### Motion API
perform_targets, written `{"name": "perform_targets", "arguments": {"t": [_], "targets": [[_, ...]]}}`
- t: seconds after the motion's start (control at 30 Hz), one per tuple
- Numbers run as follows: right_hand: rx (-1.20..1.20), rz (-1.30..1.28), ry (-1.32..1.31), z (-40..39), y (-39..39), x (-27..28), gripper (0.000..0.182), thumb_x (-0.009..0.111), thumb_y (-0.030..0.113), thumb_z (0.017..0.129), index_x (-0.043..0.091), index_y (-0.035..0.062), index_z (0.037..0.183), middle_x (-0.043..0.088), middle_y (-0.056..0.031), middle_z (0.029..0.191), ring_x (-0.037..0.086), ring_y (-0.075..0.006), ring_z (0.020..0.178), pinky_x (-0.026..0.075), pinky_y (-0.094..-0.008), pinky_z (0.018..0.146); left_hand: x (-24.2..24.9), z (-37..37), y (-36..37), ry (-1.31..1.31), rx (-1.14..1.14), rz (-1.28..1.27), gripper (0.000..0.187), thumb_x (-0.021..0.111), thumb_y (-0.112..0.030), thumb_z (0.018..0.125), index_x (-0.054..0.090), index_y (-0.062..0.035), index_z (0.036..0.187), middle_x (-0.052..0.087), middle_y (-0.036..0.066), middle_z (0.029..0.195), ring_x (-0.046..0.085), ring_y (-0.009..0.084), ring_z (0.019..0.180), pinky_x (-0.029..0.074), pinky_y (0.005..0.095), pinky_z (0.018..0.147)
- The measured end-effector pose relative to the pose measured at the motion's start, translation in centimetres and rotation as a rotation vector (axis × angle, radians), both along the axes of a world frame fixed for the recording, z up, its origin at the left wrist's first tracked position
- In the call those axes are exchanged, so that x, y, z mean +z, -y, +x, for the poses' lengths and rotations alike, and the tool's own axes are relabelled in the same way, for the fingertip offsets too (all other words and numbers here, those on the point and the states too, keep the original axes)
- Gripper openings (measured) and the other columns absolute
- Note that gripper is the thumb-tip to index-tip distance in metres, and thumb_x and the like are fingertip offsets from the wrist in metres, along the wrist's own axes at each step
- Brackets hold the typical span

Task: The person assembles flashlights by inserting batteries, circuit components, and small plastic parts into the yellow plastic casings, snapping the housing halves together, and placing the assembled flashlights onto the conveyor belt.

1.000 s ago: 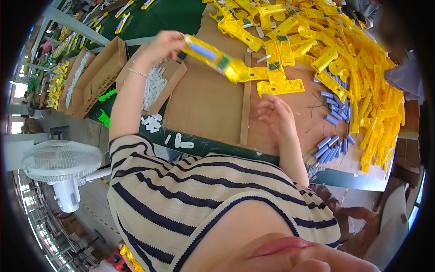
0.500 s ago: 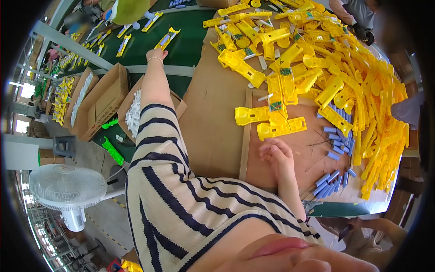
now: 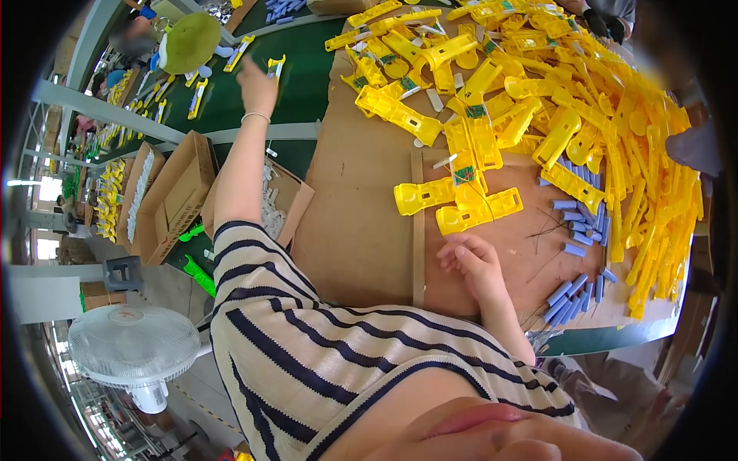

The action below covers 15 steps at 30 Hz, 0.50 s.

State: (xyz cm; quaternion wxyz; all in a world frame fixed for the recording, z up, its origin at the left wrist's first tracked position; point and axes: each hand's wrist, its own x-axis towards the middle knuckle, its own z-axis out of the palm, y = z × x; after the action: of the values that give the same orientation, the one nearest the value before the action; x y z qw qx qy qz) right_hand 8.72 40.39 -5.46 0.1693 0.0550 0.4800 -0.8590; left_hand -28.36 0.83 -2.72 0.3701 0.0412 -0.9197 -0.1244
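My left hand is stretched over the green conveyor belt, fingers extended and holding nothing that I can see. Just beside it lies a yellow plastic housing, partly hidden by the hand. Low over the brown board, my right hand rests with loosely bent fingers slightly apart and no object in it. Closest to its fingertips is a yellow housing, lying against another one that carries a small green circuit board and thin wires.
A large heap of yellow housings covers the right side. Blue cylinders with wires lie near it. Left of me stand a carton of small white parts, an open cardboard box and a white fan. A person in a green cap is across the belt.
My left hand has come away from the yellow housing on the belt and sits to its left. Other housings on the belt have shifted down-left in view. My right hand is nearly unchanged.
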Motion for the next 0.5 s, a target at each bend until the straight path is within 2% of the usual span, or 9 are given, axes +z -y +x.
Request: {"name": "perform_targets", "arguments": {"t": [0.07,0.13,0.2,0.27,0.37,0.47,0.5], "targets": [[-0.006,0.016,0.009,0.0,0.2,0.1,0.026,0.053,0.01,0.093,0.057,-0.0023,0.114,0.066,-0.011,0.094,0.06,-0.0148,0.081,0.049,-0.0266,0.073,2.7,1.5,-4.3,-0.018,-0.39,-0.237,0.045,0.064,-0.008,0.078,0.05,-0.0023,0.12,0.056,0.02,0.105,0.053,0.0351,0.105,0.046,0.0434,0.088],[-0.009,0.023,0.018,-0.1,0.2,0.2,0.025,0.054,0.01,0.092,0.058,-0.0027,0.114,0.066,-0.0107,0.094,0.06,-0.0143,0.081,0.049,-0.0263,0.073,1.6,0.5,-7.9,0.04,-0.725,-0.261,0.032,0.063,-0.015,0.081,0.059,-0.0035,0.111,0.059,0.017,0.105,0.055,0.033,0.103,0.046,0.0416,0.089],[-0.018,0.017,0.024,-0.1,0.3,0.2,0.025,0.054,0.01,0.092,0.058,-0.0032,0.114,0.066,-0.0105,0.093,0.06,-0.0141,0.081,0.049,-0.0261,0.073,1.5,2.0,-12.7,0.397,-0.941,-0.185,0.03,0.063,-0.024,0.083,0.064,-0.0024,0.104,0.063,0.017,0.102,0.059,0.0326,0.098,0.047,0.0399,0.087],[-0.023,0.042,0.011,0.0,0.5,0.3,0.025,0.054,0.01,0.092,0.058,-0.0036,0.114,0.066,-0.0106,0.093,0.06,-0.0142,0.081,0.049,-0.0261,0.073,0.7,2.6,-16.7,0.903,-0.936,-0.065,0.038,0.06,-0.029,0.086,0.061,-0.001,0.112,0.063,0.018,0.109,0.06,0.0319,0.099,0.047,0.0378,0.088],[-0.025,0.058,-0.001,0.0,0.5,0.2,0.025,0.055,0.01,0.092,0.058,-0.0041,0.113,0.066,-0.0107,0.092,0.06,-0.0143,0.08,0.049,-0.0261,0.072,0.3,3.4,-18.9,0.942,-0.85,-0.278,0.038,0.063,-0.027,0.085,0.062,-0.0006,0.112,0.063,0.018,0.113,0.061,0.0314,0.1,0.048,0.0373,0.086],[-0.026,0.06,-0.007,0.0,0.5,-0.1,0.025,0.055,0.01,0.092,0.058,-0.0044,0.112,0.066,-0.0105,0.092,0.06,-0.0141,0.08,0.049,-0.0259,0.072,1.4,4.2,-18.7,1.047,-0.858,-0.413,0.04,0.066,-0.027,0.083,0.062,-0.001,0.113,0.063,0.017,0.113,0.061,0.0295,0.102,0.048,0.0365,0.087],[-0.025,0.059,-0.006,0.0,0.5,-0.1,0.025,0.055,0.01,0.092,0.058,-0.0045,0.112,0.066,-0.0105,0.092,0.06,-0.014,0.079,0.05,-0.0258,0.072,1.2,4.5,-18.0,1.024,-0.895,-0.387,0.042,0.07,-0.028,0.08,0.063,-0.001,0.111,0.064,0.017,0.109,0.062,0.0291,0.099,0.048,0.0357,0.086]]}}
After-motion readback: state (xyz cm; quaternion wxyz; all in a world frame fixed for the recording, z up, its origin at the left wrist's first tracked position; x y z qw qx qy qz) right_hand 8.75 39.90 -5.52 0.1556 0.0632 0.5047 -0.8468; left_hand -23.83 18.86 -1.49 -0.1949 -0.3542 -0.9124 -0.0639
